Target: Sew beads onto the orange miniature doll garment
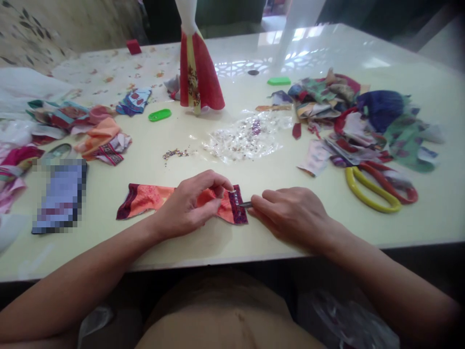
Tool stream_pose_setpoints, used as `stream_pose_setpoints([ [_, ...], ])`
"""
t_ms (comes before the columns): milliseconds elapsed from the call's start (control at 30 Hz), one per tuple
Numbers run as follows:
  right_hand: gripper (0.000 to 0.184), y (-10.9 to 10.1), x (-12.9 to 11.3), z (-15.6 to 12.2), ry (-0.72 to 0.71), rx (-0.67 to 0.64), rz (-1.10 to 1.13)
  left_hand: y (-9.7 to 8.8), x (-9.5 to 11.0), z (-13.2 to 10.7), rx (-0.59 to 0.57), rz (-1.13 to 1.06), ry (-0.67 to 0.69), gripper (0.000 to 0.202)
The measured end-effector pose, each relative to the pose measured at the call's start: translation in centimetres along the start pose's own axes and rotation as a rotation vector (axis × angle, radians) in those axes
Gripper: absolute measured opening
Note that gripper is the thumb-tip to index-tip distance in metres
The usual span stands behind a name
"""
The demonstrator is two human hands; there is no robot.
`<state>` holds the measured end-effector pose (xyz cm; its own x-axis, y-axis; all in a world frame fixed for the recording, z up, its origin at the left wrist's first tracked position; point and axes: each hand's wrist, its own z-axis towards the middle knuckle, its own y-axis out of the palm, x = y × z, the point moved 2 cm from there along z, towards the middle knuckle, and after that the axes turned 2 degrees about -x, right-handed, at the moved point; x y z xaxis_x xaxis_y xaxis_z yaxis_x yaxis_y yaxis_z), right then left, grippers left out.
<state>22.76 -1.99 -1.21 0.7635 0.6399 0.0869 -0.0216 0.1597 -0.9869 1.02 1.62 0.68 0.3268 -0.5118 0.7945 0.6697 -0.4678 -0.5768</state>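
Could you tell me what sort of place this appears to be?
It looks like a small sewing or handicraft workspace, possibly at home. The table holds an orange-and-maroon fabric strip in hand, heaped fabric scraps, scissors with yellow and red handles, and a red-and-yellow dress on a display figure.

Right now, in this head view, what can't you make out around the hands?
- The metal tip at the orange fabric strip: the rest of the tool is hidden by the right hand.
- The rectangular object: blurred by pixelation, so its kind is unreadable.
- The red dress form: its top is cut off by the upper edge.
- The scattered beads: too small to tell their shapes.
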Motion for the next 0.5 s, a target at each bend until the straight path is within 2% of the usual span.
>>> stream_pose_setpoints([
  [500, 0.029, -0.01, 0.02, 0.16, 0.010, -0.036, -0.005, 0.45, 0.67, 0.14, -0.098, -0.027, 0.037, 0.028],
])
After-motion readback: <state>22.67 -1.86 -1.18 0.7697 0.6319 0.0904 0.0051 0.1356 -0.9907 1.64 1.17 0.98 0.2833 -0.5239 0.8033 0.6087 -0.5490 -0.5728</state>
